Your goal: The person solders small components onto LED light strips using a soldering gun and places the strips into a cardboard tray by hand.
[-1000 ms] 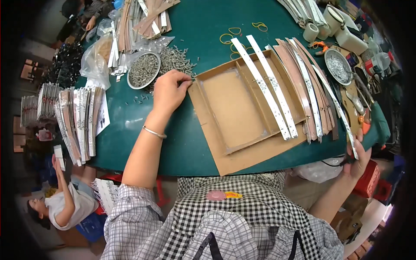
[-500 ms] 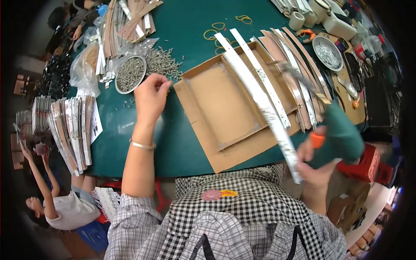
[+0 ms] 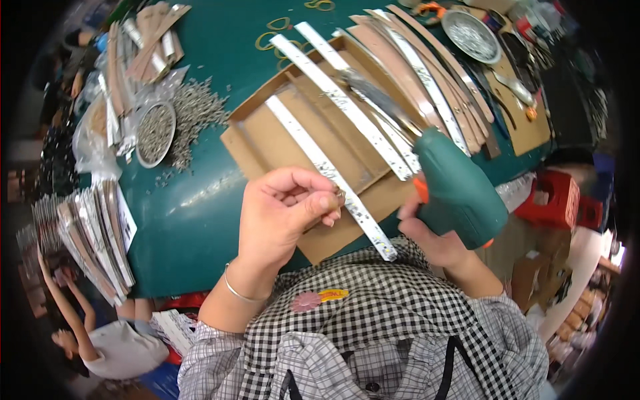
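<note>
My left hand is closed in a pinch over the middle of a white metal strip. A small metal fastener shows at the fingertips; its exact kind is too small to tell. The strip slants across a shallow cardboard tray, its near end against my checkered apron. My right hand grips a green power drill with an orange trigger. The drill's bit end points up and left over two more white strips that lie across the tray.
Left of the tray stands a metal bowl of small fasteners, with a loose heap beside it. Bundled strips stand at the table's left edge. More strips lie right of the tray. Another person sits at lower left.
My left hand has come from beside the bowl to the strip, with a fastener in its fingers. The strip has left my right hand and lies over the tray. The whole view has shifted.
</note>
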Motion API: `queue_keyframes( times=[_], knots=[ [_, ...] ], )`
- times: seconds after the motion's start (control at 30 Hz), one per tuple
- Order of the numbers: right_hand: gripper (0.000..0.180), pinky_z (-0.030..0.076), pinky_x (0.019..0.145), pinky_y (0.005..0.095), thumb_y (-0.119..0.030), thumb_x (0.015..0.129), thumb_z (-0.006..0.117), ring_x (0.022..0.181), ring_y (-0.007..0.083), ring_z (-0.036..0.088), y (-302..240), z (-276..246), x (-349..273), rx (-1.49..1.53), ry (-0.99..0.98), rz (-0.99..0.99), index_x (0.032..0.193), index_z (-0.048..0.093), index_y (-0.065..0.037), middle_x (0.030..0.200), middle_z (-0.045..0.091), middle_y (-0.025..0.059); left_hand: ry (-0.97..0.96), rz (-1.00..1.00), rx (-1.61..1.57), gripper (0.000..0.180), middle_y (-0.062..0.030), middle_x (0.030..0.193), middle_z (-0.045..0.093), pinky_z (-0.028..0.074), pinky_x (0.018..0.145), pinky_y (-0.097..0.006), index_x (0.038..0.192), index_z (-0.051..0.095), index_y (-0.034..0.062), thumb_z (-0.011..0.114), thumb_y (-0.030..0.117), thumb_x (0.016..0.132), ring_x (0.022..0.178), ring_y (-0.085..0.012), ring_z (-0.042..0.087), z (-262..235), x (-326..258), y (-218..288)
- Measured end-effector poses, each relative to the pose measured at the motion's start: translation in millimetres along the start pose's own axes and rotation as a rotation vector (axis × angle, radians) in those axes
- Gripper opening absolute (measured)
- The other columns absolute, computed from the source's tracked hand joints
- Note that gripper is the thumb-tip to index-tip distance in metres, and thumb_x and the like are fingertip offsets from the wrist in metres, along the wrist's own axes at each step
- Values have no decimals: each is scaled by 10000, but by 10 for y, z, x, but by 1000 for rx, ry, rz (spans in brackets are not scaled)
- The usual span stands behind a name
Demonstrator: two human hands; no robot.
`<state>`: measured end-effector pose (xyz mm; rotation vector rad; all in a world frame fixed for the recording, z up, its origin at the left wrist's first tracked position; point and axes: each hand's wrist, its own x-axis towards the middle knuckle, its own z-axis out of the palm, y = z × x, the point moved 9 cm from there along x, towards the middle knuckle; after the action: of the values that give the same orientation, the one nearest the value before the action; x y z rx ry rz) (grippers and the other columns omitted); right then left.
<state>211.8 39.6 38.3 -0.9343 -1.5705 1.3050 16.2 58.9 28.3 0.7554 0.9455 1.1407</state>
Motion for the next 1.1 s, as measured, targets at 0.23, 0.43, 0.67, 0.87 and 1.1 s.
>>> queue_keyframes(
  times=[0.23, 0.43, 0.67, 0.87, 1.1],
  knots=[
    [208, 477, 740, 230, -30, 877, 649, 820, 98, 573, -55, 239, 269, 221, -43, 4, 1068, 573, 0, 972, 608, 54, -95, -89, -91, 140, -130, 823, 673, 561, 678, -269, 907, 620, -62, 714, -8, 819, 704, -160, 656, 311, -48, -127],
    [179, 494, 709, 251, -46, 891, 642, 807, 115, 601, -80, 147, 258, 79, 56, -1, 1048, 568, -4, 892, 620, 50, -13, -53, 59, 153, -122, 847, 697, 560, 668, -263, 909, 662, -56, 743, -20, 785, 756, -157, 675, 270, -113, -142],
    [120, 493, 692, 248, -54, 893, 641, 777, 114, 601, -36, 262, 215, -98, -68, 15, 979, 575, -3, 860, 619, 47, -83, 341, 591, 125, -107, 826, 714, 551, 673, -246, 832, 710, -7, 736, -64, 724, 750, -155, 688, 349, -191, 220],
    [125, 498, 718, 248, -49, 900, 629, 792, 112, 603, 89, 263, 178, 79, -22, 208, 1001, 589, 12, 866, 621, 48, 213, 604, 981, 119, -62, 740, 691, 493, 675, -303, 760, 711, 47, 725, -26, 667, 675, -178, 655, -29, -76, 449],
    [158, 492, 745, 247, -30, 894, 628, 821, 101, 595, 106, 303, 78, -112, -140, 94, 1043, 586, 5, 925, 622, 57, 210, 602, 1270, 120, -34, 731, 661, 395, 810, -313, 782, 723, 70, 757, 6, 686, 759, -158, 617, -99, 61, 310]
  ],
)
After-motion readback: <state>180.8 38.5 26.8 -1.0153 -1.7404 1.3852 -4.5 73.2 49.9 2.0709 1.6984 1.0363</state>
